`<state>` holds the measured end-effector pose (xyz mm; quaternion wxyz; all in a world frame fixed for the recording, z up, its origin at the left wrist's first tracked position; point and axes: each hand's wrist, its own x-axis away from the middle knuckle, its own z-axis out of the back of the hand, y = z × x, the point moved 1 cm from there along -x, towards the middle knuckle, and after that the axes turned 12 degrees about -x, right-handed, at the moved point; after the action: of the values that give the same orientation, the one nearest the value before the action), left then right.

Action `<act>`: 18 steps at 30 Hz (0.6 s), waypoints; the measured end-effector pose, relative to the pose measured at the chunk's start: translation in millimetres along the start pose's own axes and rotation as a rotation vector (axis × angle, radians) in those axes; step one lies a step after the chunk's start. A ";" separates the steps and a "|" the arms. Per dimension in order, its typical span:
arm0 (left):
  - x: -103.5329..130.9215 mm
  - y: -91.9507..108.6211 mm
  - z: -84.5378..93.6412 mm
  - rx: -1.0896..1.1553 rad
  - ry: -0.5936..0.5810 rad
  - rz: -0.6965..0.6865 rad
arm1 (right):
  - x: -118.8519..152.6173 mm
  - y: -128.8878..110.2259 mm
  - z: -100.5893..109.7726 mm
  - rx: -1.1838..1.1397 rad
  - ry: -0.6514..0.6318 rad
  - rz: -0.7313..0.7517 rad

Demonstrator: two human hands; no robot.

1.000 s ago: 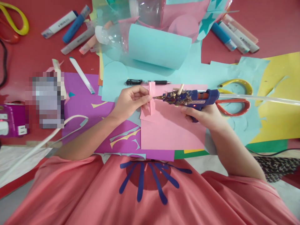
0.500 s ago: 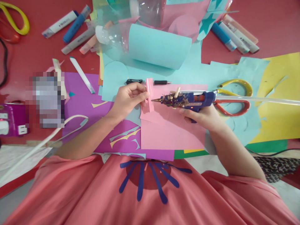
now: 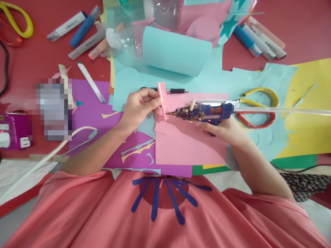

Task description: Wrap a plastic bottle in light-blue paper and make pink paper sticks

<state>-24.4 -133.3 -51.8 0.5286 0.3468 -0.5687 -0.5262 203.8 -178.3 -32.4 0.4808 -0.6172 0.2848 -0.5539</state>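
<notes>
My left hand [image 3: 142, 105] pinches a narrow pink paper strip [image 3: 162, 96] between thumb and fingers, holding it nearly upright in the view. Wrapped around the grip of a blue hot glue gun [image 3: 217, 113] is my right hand [image 3: 222, 129]. The gun's nozzle points left, and its tip is at the strip's lower part; whether it touches, I cannot tell. Bits of debris cling to the gun's front, and a clear glue stick [image 3: 279, 110] runs out of its back. Beneath both hands lies a pink paper sheet [image 3: 191, 148]. A black pen [image 3: 178, 91] lies just behind the strip.
Scissors [image 3: 258, 125] with yellow and red handles lie behind the gun. A plastic bottle wrapped in light blue paper [image 3: 176, 51] rests at the back. Markers [image 3: 85, 26] lie on both sides. Purple paper [image 3: 88, 89] and cut scraps are at left, near a white cable [image 3: 57, 150].
The pink strip has tilted, its top leaning left. The glue gun has moved slightly left and down, bringing its nozzle to the strip's lower part.
</notes>
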 end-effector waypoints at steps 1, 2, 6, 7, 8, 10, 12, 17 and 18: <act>-0.1 -0.2 0.4 -0.011 0.004 0.003 | 0.0 0.3 0.1 0.002 -0.001 0.005; -0.3 -0.6 0.8 -0.021 0.006 0.002 | 0.0 0.7 0.2 0.001 -0.005 0.009; -1.3 -3.4 2.6 -0.037 0.018 -0.028 | 0.0 1.5 0.6 -0.005 -0.035 0.020; -1.5 -3.9 3.0 -0.041 0.022 -0.036 | -0.1 1.4 0.7 -0.005 -0.039 0.025; -1.6 -4.1 3.4 -0.044 0.025 -0.044 | -0.1 1.3 0.8 -0.002 -0.043 0.028; -1.6 -3.7 3.7 -0.045 0.031 -0.054 | -0.2 1.2 0.9 0.002 -0.048 0.030; -1.6 -2.8 3.7 -0.037 0.035 -0.061 | -0.5 1.5 0.9 0.007 -0.055 0.027; -2.2 -2.4 3.4 -0.022 0.039 -0.060 | -1.0 1.9 1.1 0.027 -0.065 0.022; -2.3 -2.8 3.6 -0.024 0.041 -0.055 | -0.9 1.9 1.2 0.025 -0.064 0.020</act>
<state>-27.8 -130.8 -54.7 0.5296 0.3667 -0.5415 -0.5403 205.1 -177.9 -34.4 0.5028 -0.6258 0.2685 -0.5324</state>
